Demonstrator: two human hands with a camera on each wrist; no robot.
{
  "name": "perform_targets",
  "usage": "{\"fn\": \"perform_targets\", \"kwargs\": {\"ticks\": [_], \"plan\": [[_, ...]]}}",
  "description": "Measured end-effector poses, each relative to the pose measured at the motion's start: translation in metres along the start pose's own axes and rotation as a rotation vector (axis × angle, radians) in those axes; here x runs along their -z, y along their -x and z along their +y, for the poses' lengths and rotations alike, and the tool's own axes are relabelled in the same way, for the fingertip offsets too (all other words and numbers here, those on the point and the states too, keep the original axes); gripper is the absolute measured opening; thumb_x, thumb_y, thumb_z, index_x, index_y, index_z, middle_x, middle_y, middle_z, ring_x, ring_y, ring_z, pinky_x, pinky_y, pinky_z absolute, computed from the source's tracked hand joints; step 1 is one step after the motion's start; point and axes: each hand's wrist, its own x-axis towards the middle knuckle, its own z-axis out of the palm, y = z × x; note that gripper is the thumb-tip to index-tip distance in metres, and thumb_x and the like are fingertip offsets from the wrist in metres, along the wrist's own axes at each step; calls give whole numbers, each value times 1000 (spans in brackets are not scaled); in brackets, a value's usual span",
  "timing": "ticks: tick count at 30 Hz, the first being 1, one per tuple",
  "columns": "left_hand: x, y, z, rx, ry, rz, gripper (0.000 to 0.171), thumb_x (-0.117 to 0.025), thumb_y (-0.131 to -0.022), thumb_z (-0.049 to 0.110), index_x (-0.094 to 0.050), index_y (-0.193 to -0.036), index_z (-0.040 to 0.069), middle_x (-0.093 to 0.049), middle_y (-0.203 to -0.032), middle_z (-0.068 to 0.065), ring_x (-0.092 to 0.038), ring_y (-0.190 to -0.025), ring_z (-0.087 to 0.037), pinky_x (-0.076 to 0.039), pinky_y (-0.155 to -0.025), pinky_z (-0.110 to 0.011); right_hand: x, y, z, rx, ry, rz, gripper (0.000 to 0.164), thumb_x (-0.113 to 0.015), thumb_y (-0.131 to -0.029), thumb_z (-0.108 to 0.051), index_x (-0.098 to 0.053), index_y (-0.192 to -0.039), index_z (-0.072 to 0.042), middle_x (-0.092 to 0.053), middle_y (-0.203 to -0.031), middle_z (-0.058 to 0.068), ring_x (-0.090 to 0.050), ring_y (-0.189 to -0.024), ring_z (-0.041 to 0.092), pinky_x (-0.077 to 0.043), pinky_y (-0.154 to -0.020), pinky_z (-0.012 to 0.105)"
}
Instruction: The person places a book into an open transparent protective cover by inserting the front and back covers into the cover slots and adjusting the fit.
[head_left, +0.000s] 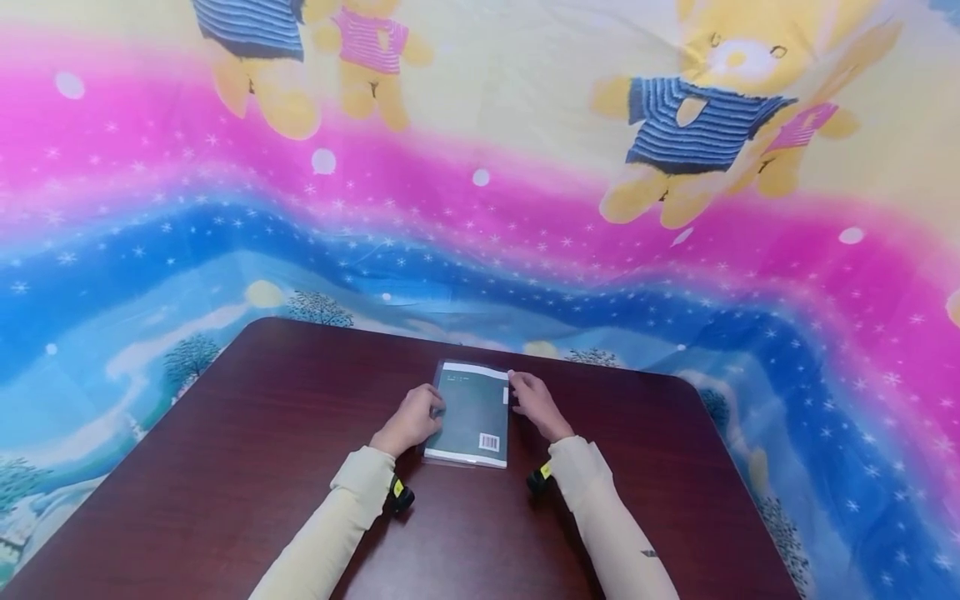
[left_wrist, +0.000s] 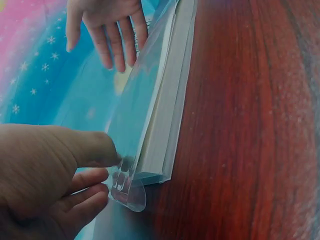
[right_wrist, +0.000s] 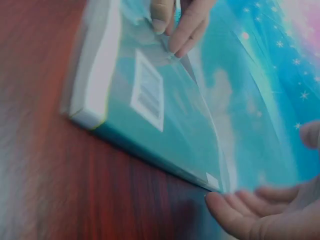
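A green book [head_left: 472,412] with a barcode label [head_left: 489,442] lies on the table inside a clear plastic book cover [left_wrist: 131,192]. At its left side, my left hand [head_left: 412,419] pinches the loose edge of the cover between thumb and fingers; the left wrist view shows the plastic standing away from the pages [left_wrist: 167,100]. My right hand [head_left: 536,402] is at the book's far right corner, fingertips right at the edge. Its fingers [left_wrist: 115,45] hang fairly straight in the left wrist view. In the right wrist view, the right hand [right_wrist: 270,212] lies beside the book's spine side, fingers relaxed.
The dark red-brown wooden table [head_left: 300,483] has rounded far corners. Behind it hangs a colourful cloth [head_left: 465,242] printed with bears and snowflakes, reaching down around the table's far and side edges. Dark wrist devices [head_left: 401,496] sit under both cuffs.
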Motion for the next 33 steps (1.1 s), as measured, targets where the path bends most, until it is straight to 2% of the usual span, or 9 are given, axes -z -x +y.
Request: {"fn": "perform_targets", "kwargs": {"ticks": [4,9,13,18,21,25,29,33], "plan": [[0,0,3,-18,-6,-32,24,-74,-88,1,-75,-110,-10,-64,-120,-17,-62,-112,-31,-55,-96,-45,2,-6,2,-93,-44,11,74,-46,-108,-41,-21,-157,9,-29,-159,31,-37,-144,47,-45,-109,57],[-2,2,1,-34,-28,-35,19,-75,-90,3,-76,-106,-8,-63,-123,-18,-61,-114,-33,-54,-97,-46,4,-10,0,-169,-73,2,65,-48,-108,-34,-28,-153,10,-40,-150,34,-47,-137,46,-50,-105,55],[-5,2,0,-25,-60,-36,13,-74,-91,4,-78,-99,-6,-62,-124,-16,-59,-114,-33,-53,-98,-46,6,-16,-2,-216,-76,-9,57,-50,-107,-30,-39,-147,9,-49,-144,32,-59,-124,39,-55,-100,47],[-7,0,2,-30,-78,-8,9,-76,-90,3,-78,-92,-5,-63,-121,-15,-60,-111,-33,-52,-97,-47,7,-24,3,-209,-66,-6,44,-50,-106,-21,-54,-134,12,-62,-127,27,-67,-100,27,-59,-92,42],[-5,-1,3,-5,-79,-4,8,-76,-90,3,-78,-91,-4,-63,-120,-14,-60,-110,-32,-52,-96,-46,2,-28,8,-189,-45,-51,37,-51,-106,-19,-60,-125,11,-64,-115,21,-65,-94,24,-59,-89,43],[-5,0,4,-11,-91,-7,8,-76,-90,3,-78,-91,-5,-63,-121,-15,-60,-111,-33,-53,-95,-46,-3,-30,16,-160,-31,-81,31,-52,-107,-20,-62,-118,7,-63,-103,13,-63,-90,22,-58,-82,39],[-5,0,6,-39,-76,-8,8,-75,-90,1,-78,-91,-5,-63,-122,-17,-60,-111,-34,-54,-94,-45,-2,-28,23,-135,-40,-65,30,-50,-108,-20,-61,-119,6,-63,-103,14,-65,-89,22,-58,-77,37],[-4,0,7,-41,-78,10,8,-77,-88,1,-79,-91,-7,-64,-119,-17,-62,-108,-33,-55,-92,-45,-1,-28,26,-120,-60,-108,33,-47,-110,-23,-57,-123,5,-62,-110,16,-67,-94,23,-59,-77,37]]}}
